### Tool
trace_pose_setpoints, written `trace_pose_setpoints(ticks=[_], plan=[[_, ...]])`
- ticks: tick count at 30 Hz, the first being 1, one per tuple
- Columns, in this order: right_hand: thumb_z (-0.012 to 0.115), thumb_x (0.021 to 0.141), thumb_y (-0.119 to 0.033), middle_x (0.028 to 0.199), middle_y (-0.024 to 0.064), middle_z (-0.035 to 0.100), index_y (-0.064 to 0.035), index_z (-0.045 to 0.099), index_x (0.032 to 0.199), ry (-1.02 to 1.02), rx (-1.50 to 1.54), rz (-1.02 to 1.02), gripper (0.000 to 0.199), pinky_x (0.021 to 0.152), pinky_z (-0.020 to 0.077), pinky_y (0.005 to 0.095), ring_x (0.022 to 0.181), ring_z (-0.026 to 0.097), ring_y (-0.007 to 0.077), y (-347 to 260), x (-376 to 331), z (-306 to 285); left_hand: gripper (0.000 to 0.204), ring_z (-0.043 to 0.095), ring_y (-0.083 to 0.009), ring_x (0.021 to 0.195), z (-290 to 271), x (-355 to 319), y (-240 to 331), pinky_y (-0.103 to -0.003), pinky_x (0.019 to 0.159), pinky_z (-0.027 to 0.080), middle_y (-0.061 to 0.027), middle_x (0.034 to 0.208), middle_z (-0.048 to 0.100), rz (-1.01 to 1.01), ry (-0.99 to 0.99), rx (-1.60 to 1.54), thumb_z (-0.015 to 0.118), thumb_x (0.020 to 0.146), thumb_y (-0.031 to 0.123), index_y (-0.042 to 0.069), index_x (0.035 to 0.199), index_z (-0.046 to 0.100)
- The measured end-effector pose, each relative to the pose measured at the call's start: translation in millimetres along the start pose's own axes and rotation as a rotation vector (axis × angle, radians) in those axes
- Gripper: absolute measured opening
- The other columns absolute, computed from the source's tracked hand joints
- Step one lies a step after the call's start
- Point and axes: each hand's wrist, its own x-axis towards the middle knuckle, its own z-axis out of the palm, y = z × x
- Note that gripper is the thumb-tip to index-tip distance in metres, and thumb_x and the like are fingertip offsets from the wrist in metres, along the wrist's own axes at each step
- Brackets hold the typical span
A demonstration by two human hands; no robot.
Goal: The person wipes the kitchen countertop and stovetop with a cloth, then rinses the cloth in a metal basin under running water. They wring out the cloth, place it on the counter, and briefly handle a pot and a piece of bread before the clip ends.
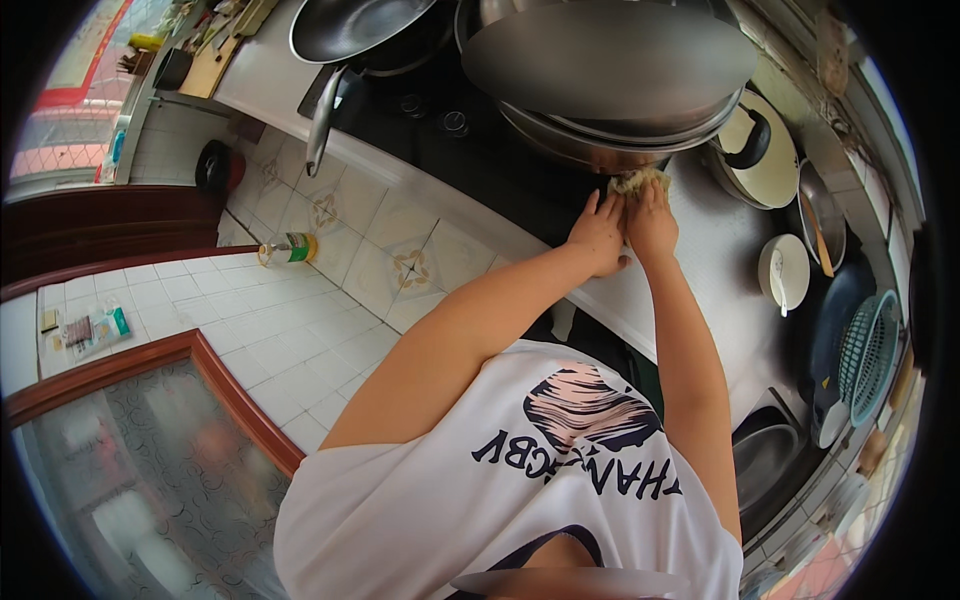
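Observation:
My right hand presses on a crumpled yellowish cloth at the right edge of the black gas stove, its fingers over the cloth. Close beside it, my left hand lies with fingers stretched out on the stove edge, its fingertips near the cloth. Just beyond both hands stands a large metal pot on the stove. A big, blurred grey lid-like shape covers its top.
A frying pan sits at the stove's left, its handle jutting over the edge. On the right counter are a lidded cream pot, a white bowl with a spoon, and a teal basket. A sink lies nearer me.

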Motion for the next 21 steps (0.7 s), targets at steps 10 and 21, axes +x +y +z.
trace_pose_setpoints(ticks=[10,21], plan=[[0.053,0.085,-0.021,0.124,0.0212,0.051,0.0001,0.046,0.121,-0.084,0.016,-0.014,0.042,0.077,0.0509,0.0406,0.104,0.057,0.034,-31.9,-66.5,-17.5,0.079,0.018,-0.0298,0.136,28.5,-65.0,7.9,-0.046,0.111,0.01,-0.0198,0.142,0.028,0.06,0.06,-0.022,0.054,0.079,0.047,-0.003,0.136,0.031],[0.057,0.082,-0.016,0.123,0.0198,0.052,0.0015,0.048,0.119,-0.133,0.118,0.002,0.042,0.083,0.0483,0.0399,0.107,0.055,0.0337,-50.7,-115.9,-25.7,0.079,0.017,-0.0308,0.136,49.4,-115.6,21.2,-0.047,0.11,0.009,-0.0191,0.142,0.028,0.097,0.033,0.034,0.056,0.079,0.046,-0.003,0.136,0.031]])
